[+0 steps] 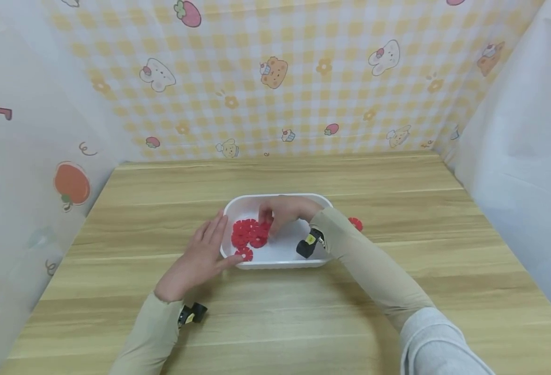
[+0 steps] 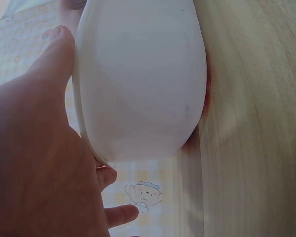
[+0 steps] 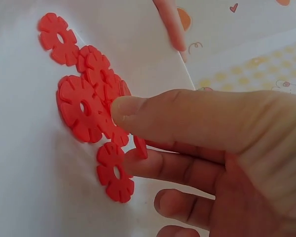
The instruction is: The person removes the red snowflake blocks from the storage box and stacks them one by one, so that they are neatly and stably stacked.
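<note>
A white plastic tray (image 1: 285, 264) sits on the table with several red notched plastic discs (image 1: 242, 234) gathered in its left half. My left hand (image 1: 198, 260) rests on the tray's left end, fingers stretched along the rim and thumb over the front left corner. In the left wrist view, the tray's outer wall (image 2: 143, 84) stands beside that hand. Inside the tray, my right hand (image 1: 282, 212) is over the pile. Close up in the right wrist view, its thumb and fingers pinch a red disc (image 3: 140, 147) seen partly edge-on; the thumb hides part of it.
Another red disc (image 1: 355, 224) lies on the wooden table (image 1: 275, 317) right of the tray, partly behind the right sleeve. A patterned yellow check cloth (image 1: 299, 104) hangs at the back, and white sheets (image 1: 514, 135) stand at both sides.
</note>
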Available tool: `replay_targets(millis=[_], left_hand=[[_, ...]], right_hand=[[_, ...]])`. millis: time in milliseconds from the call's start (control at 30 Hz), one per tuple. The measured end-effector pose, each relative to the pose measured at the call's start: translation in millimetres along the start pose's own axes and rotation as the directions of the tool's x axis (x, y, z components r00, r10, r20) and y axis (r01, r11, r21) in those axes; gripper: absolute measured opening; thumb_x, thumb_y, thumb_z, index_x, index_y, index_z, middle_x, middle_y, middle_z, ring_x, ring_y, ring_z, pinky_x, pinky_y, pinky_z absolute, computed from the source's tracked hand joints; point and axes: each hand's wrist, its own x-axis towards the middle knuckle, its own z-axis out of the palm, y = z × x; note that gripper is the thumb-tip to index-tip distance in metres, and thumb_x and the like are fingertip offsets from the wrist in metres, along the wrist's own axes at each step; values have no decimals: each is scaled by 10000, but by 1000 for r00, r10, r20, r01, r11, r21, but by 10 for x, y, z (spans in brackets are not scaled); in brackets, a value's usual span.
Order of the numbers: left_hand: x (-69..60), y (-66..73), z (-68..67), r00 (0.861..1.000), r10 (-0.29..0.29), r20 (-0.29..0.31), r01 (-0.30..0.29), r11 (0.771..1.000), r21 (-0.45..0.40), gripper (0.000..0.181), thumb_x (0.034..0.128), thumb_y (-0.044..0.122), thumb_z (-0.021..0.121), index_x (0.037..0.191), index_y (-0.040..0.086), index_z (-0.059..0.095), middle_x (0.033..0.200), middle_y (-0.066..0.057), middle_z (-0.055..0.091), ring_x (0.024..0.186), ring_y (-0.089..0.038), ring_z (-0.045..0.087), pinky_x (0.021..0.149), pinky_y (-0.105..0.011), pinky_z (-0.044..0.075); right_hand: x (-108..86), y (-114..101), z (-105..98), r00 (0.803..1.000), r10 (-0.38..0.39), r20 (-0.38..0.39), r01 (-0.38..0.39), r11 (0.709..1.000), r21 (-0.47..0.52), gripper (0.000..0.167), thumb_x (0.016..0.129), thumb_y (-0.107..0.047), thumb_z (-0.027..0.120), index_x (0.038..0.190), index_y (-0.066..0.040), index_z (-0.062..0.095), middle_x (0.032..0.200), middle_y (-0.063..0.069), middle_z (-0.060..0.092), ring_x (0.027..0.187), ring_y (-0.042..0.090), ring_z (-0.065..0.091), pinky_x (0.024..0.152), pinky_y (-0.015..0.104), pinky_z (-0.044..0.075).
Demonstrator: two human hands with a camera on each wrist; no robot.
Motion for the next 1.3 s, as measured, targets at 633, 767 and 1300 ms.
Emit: replay_targets(millis=[633,767,1300], left_hand=[[18,0,-5,1000,18,-13,-18,1000,5,984,859,464,663,1506,-38,118,1590,-208,75,1410,-453,166,1136,-611,182],[22,-5,0,1000,22,-17,-22,1000,4,981,859,453,665,1506,-39,115,1591,-208,71,1412,-448,163,1137,-611,177],[21,-15,22,1000,-3,-1,3,1000,9,1001,850,476,665,1517,-11,98,1595,-194,64,1411,-441,159,1110,-628,231]], right_hand=[[-175,70,-80,997,6,-82,-9,1000,-26,279,791,-169,771,1040,-160,646,958,11,600,915,187,526,788,293,451],[-219,86,-103,994,8,-105,-11,1000,-24,317,790,-176,776,1078,-131,650,956,18,599,919,193,528,798,297,448],[-401,139,-169,983,1,-185,1,1000,11,294,777,-194,790,1036,-181,651,929,5,605,893,188,548,793,291,459]])
